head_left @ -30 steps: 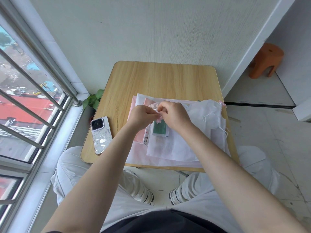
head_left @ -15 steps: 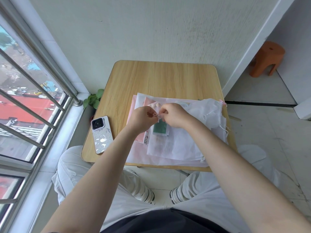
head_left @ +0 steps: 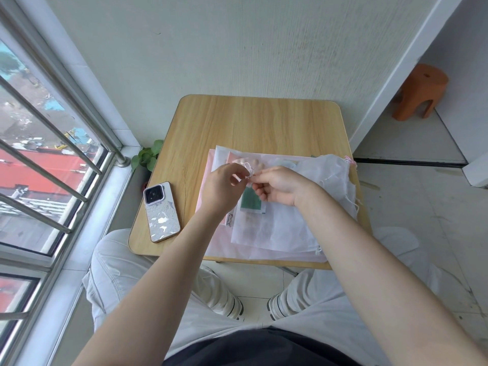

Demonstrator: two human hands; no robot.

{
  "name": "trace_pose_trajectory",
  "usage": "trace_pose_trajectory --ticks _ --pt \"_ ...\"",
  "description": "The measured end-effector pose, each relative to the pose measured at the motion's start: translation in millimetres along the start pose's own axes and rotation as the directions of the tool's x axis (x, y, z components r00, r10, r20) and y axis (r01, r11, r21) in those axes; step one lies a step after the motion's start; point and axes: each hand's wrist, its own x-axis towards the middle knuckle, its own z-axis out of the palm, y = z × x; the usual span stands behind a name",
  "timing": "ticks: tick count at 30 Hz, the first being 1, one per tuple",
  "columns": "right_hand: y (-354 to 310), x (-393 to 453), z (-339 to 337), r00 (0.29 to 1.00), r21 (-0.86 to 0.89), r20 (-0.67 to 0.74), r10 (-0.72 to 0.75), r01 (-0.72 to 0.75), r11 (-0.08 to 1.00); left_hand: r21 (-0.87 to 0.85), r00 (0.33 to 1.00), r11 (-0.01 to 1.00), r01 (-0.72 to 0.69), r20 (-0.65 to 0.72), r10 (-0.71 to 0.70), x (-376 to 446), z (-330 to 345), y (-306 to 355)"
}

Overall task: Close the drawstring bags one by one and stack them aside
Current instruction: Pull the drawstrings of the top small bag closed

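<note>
We see two hands over one small wooden table (head_left: 253,122). Our left hand (head_left: 220,190) and our right hand (head_left: 281,184) meet in the middle, just above a pile of thin see-through bags (head_left: 280,228). The fingertips of both hands pinch a thin white drawstring (head_left: 249,173), and the other fingers are curled in. The string is so thin that we cannot tell which bag it belongs to. The bags lie flat on the near half of the table, one on top of another, with a pink one at the bottom and white ones above. We cannot count them, because they cover each other and look alike. One more white bag (head_left: 331,171) lies bunched up at the right side of the pile, with pink string ends at its far corner. Inside a bag, just under our hands, we see one green card (head_left: 250,202), partly hidden. One phone (head_left: 161,211) lies face down on the left side of the table. One orange stool (head_left: 420,92) stands on the floor far to the right. One small green plant (head_left: 148,157) peeks out behind the table's left edge, mostly hidden.
</note>
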Motion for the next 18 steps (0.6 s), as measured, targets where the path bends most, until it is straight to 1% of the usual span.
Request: trace_pose_trajectory --ticks 5,9,13,16,18 --pt "1.5 0.0 -1.4 0.998 -0.005 -0.062 -0.024 0.024 1.000 -0.051 1.000 0.999 0.010 0.013 -0.010 -2.0 0.2 -0.6" --pt "1.9 0.0 -3.0 0.996 -0.038 -0.079 -0.043 0.040 0.998 -0.017 1.000 1.000 0.019 -0.006 -0.019 -0.5 0.5 -0.6" --pt "2.1 -1.0 -3.8 0.994 -0.049 -0.096 -0.058 0.054 0.997 0.007 1.000 1.000 0.008 0.013 -0.008 0.0 1.8 -2.9" --pt "2.9 -0.7 -5.3 0.980 -0.019 -0.175 -0.096 0.094 0.995 0.051 0.999 0.998 0.036 0.024 -0.037 0.3 3.3 -5.9" --pt "3.3 0.7 -7.9 0.958 0.012 -0.261 -0.120 0.127 0.992 0.128 0.996 0.990 0.066 0.057 -0.074 0.4 2.6 -9.7"
